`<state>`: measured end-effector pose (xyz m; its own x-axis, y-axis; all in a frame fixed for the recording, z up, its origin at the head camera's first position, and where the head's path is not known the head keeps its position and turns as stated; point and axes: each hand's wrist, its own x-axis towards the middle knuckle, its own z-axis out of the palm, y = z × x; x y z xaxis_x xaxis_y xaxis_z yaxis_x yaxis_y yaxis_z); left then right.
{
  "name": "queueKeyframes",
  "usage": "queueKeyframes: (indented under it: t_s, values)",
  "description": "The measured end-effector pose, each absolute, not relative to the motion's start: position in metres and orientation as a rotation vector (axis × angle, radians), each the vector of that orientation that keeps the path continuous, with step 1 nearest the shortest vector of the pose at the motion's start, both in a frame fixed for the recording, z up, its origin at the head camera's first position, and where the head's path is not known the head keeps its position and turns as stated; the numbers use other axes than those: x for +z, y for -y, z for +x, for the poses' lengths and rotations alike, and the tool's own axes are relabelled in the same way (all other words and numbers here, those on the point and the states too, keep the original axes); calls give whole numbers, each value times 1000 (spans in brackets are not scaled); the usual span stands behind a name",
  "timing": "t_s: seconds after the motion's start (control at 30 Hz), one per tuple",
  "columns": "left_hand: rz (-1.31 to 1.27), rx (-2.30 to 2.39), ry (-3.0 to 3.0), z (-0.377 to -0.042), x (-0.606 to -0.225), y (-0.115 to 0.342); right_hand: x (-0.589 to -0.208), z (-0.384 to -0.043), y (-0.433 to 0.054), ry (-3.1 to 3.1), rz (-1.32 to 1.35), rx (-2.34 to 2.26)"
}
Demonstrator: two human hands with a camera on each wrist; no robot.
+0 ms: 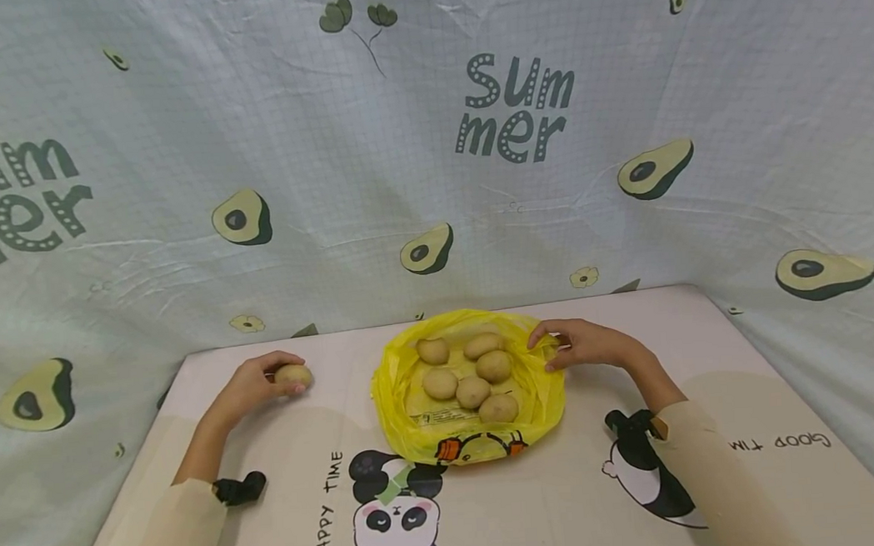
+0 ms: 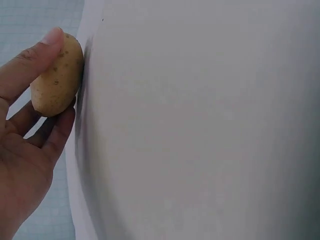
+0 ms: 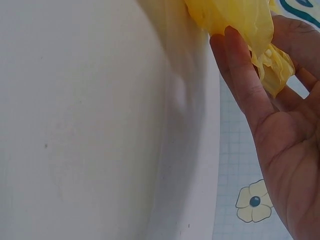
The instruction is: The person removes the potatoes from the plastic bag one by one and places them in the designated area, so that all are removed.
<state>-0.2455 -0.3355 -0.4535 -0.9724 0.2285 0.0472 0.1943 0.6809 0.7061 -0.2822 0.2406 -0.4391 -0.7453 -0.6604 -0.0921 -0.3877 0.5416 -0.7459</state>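
Note:
In the head view my left hand [image 1: 258, 379] pinches a potato [image 1: 294, 376] between thumb and fingers, at the left part of the table. The left wrist view shows this potato [image 2: 59, 77] as tan with small dark spots, close against the table surface. A yellow plastic bag [image 1: 395, 426] lies spread wide with its mouth up in the middle. Several potatoes [image 1: 473, 392] rest inside it. My right hand [image 1: 580, 343] grips the bag's right rim. Crumpled yellow film [image 3: 274, 70] sits between the thumb and fingers in the right wrist view.
The light table [image 1: 272, 517] bears a printed panda [image 1: 396, 526] in front of the bag and another black-and-white print by the right forearm. A pale curtain [image 1: 339, 145] with avocado prints hangs behind the table and along its sides. Black straps [image 1: 241, 488] circle both wrists.

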Motion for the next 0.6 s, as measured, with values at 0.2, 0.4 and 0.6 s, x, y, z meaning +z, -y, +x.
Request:
queueKeyframes:
  t_s: [0.2,0.4,0.6]
  values:
    - [401,1136,-2848,-246,-448,332,-439,-282,-240,-2415,-853,-1042]
    - [470,1108,-2901,-239,-437,322,-438,-282,-240,-2408,-856,-1044]
    - [552,1090,-2914,-232,-422,300,-438,-282,-240,-2405,-860,-1053]
